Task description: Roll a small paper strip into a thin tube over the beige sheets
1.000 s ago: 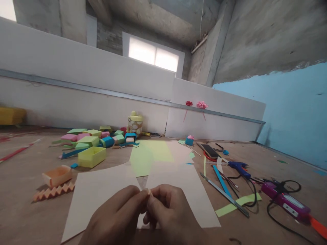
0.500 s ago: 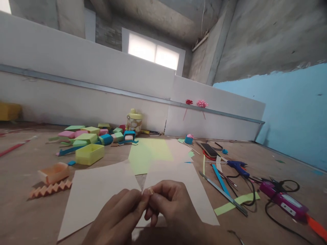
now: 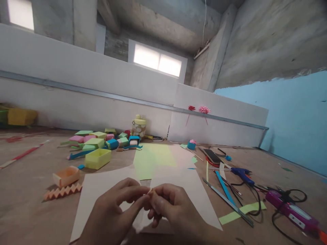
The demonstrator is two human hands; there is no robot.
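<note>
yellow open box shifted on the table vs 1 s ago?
No. The yellow open box keeps its place beside the orange box and zigzag strip; only the camera shifted.

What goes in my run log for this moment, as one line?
left hand: pinching small paper piece | right hand: pinching same piece | beneath: beige sheets | beside: metal ruler

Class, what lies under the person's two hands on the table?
Pale paper sheets lie under the left hand and right hand. The part beneath both hands is covered.

Both hands, left (image 3: 114,209) and right (image 3: 173,211), meet with fingertips pinched together.
</note>
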